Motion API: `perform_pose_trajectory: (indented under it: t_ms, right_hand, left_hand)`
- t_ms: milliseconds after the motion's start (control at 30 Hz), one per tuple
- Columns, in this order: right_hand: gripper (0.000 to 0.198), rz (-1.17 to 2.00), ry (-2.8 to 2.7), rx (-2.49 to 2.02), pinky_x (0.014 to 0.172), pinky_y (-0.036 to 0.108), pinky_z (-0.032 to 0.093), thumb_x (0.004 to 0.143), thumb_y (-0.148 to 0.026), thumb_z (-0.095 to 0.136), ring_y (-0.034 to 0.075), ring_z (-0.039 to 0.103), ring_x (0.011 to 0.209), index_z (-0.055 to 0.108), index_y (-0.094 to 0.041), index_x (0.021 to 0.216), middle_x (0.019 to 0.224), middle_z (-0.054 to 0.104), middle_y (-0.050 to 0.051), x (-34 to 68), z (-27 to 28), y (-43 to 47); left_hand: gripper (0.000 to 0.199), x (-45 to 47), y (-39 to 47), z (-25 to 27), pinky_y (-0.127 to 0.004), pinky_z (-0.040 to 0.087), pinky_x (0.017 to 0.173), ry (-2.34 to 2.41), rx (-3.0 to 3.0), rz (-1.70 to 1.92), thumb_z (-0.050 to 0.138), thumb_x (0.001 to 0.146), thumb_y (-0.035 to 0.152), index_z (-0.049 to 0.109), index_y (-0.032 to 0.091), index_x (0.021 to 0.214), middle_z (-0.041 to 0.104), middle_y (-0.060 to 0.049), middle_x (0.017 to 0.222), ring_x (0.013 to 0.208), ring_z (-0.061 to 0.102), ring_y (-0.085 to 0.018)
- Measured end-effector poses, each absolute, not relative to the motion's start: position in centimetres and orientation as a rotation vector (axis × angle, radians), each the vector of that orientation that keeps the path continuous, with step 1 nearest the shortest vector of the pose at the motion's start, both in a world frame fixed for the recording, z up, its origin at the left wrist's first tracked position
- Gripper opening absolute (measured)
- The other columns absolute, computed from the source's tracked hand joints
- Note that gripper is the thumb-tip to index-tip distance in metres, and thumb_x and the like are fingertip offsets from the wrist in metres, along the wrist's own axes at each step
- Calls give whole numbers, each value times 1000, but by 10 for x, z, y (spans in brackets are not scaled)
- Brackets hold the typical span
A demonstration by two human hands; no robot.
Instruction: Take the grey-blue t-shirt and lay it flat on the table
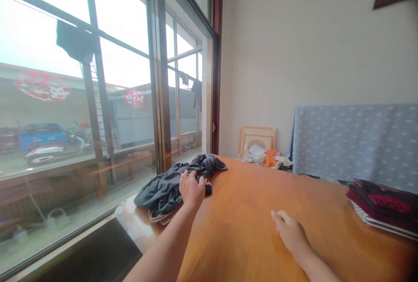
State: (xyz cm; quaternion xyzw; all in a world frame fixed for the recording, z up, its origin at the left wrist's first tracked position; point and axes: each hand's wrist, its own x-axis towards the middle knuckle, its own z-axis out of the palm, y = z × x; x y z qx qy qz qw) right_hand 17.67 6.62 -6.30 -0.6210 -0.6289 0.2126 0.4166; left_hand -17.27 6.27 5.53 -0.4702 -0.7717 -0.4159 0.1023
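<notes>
A crumpled heap of dark grey clothes (163, 186) lies at the table's left edge, beside the window. My left hand (192, 189) reaches to its right side, fingers apart and slightly bent; whether they touch the cloth I cannot tell. A small red and white patch shows by those fingertips. Over the middle of the wooden table (241, 203), my right hand (292, 233) is loosely curved with fingertips apart and nothing seen in it. To the right of that hand sits a folded stack of clothes (382, 203), dark red and black on top, with black and white stripes below.
A large window (124, 77) runs along the left side. Beyond the table's far edge are wooden frames (257, 134) and a pile of papers and orange wrapping (269, 158). A blue-grey patterned cloth (352, 142) hangs at the back right.
</notes>
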Motion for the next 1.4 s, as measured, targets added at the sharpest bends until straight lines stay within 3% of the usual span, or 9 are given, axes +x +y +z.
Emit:
perform_pose_trajectory:
  t_ms: [167, 333, 500, 600, 733, 833, 900, 1133, 1400]
  right_hand:
    - [48, 553, -1578, -1594, 58, 28, 32, 88, -65, 38, 16, 49, 58, 43, -24, 63, 57, 48, -3, 176, -63, 68]
    - [48, 560, -1585, -1609, 58, 28, 33, 88, -65, 38, 17, 50, 59, 45, -24, 65, 59, 51, -3, 176, -63, 69]
    - [48, 561, -1598, -1615, 57, 28, 33, 88, -65, 38, 17, 50, 57, 45, -24, 65, 56, 49, -4, 177, -62, 67]
    - [48, 573, -1603, -1621, 56, 28, 33, 88, -65, 38, 17, 50, 56, 44, -24, 64, 54, 48, -4, 176, -60, 65]
    - [48, 588, -1604, -1632, 57, 28, 35, 89, -65, 37, 17, 52, 57, 46, -24, 66, 56, 52, -4, 176, -59, 64]
    - [48, 588, -1597, -1625, 57, 28, 36, 89, -66, 38, 17, 52, 57, 47, -24, 67, 57, 53, -3, 176, -61, 66]
    - [49, 589, -1597, -1597, 57, 28, 36, 89, -66, 38, 16, 51, 57, 46, -24, 67, 57, 53, -3, 176, -63, 67]
    - [49, 599, -1554, -1547, 56, 27, 36, 90, -67, 37, 16, 50, 57, 45, -24, 67, 57, 52, -3, 174, -67, 69]
    - [47, 565, -1532, -1573, 56, 26, 34, 92, -62, 39, 15, 47, 58, 45, -23, 67, 58, 48, -4, 170, -60, 65]
  left_hand:
    - [54, -206, 81, 46, -47, 28, 115, -2447, -1365, -943, 53, 87, 49, 61, 19, 132, 37, -16, 159, 148, 27, -37]
    - [46, -219, 83, 23, -45, 41, 104, -2544, -1406, -853, 54, 84, 47, 69, 15, 112, 55, -22, 142, 136, 45, -39]
    - [43, -207, 79, 13, -45, 41, 101, -2521, -1366, -892, 48, 87, 46, 66, 15, 111, 59, -21, 135, 128, 52, -36]
    - [47, -197, 78, 10, -46, 38, 106, -2487, -1332, -944, 49, 88, 44, 61, 14, 122, 55, -20, 141, 131, 49, -35]
    - [57, -185, 80, 7, -50, 25, 116, -2432, -1324, -990, 52, 87, 43, 53, 15, 136, 42, -18, 154, 145, 33, -34]
    - [54, -175, 86, 8, -55, 12, 121, -2338, -1374, -1000, 53, 88, 41, 54, 18, 136, 34, -16, 160, 152, 18, -34]
    - [50, -169, 95, 10, -54, 10, 122, -2251, -1470, -1009, 52, 89, 41, 58, 18, 133, 35, -15, 160, 152, 17, -33]
    - [44, -161, 143, 20, -36, 29, 117, -2207, -1791, -1005, 51, 89, 35, 64, 14, 125, 48, -17, 150, 140, 41, -29]
    - [48, -163, 203, 32, -38, 42, 107, -2382, -1822, -1043, 55, 86, 43, 64, 15, 125, 38, -19, 157, 136, 48, -33]
